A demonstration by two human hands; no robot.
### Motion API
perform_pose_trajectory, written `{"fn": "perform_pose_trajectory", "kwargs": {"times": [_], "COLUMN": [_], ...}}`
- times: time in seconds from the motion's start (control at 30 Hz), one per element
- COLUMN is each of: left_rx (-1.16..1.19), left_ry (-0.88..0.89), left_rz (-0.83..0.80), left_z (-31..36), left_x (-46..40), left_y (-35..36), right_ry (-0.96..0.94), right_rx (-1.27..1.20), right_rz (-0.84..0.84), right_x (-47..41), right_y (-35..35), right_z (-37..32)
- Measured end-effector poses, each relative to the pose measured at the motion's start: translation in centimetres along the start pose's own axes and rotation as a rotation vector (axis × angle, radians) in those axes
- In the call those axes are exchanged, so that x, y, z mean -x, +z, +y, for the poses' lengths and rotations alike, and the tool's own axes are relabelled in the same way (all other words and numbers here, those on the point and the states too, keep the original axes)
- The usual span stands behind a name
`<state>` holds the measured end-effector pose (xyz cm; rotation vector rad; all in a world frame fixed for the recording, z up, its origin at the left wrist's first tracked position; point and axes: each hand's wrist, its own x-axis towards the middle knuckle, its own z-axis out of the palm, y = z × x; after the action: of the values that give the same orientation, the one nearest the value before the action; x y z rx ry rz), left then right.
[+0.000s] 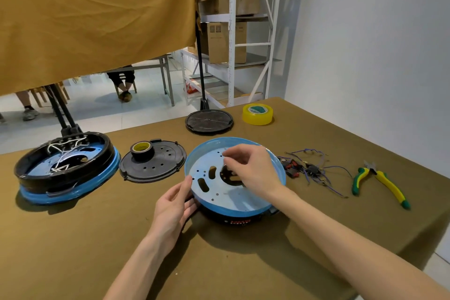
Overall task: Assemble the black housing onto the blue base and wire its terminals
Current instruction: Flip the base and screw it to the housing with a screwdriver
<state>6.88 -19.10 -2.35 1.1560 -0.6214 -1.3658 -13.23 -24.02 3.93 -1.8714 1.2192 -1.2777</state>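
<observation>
The blue base (219, 198), a round dish with slots and small holes, lies tilted on top of the black housing (233, 220) at the table's middle. My left hand (174, 204) touches the base's left rim with thumb and fingers. My right hand (250, 168) hovers over the dish's centre with fingertips pinched together; whether they hold anything I cannot tell. A bundle of blue wires with black and red terminals (309, 169) lies just right of the base.
A finished black-and-blue unit (65, 168) sits far left. A black perforated cover (155, 165) carries a black tape roll (142, 150). Another black disc (209, 121) and yellow tape (257, 114) lie further back. Green-yellow pliers (382, 181) rest at right.
</observation>
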Motion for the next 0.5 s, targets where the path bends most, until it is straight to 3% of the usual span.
{"fn": "perform_pose_trajectory", "kwargs": {"times": [0.23,0.5], "left_rx": [0.047,0.085], "left_ry": [-0.028,-0.036], "left_rz": [-0.040,-0.108], "left_z": [0.1,0.1], "left_x": [0.1,-0.4], "left_y": [-0.4,-0.9], "right_ry": [-0.103,-0.219], "right_rx": [0.048,0.162], "right_rz": [-0.122,-0.224], "right_x": [-1.7,-2.3], "right_y": [4.8,5.2], "right_z": [-0.5,-0.2]}}
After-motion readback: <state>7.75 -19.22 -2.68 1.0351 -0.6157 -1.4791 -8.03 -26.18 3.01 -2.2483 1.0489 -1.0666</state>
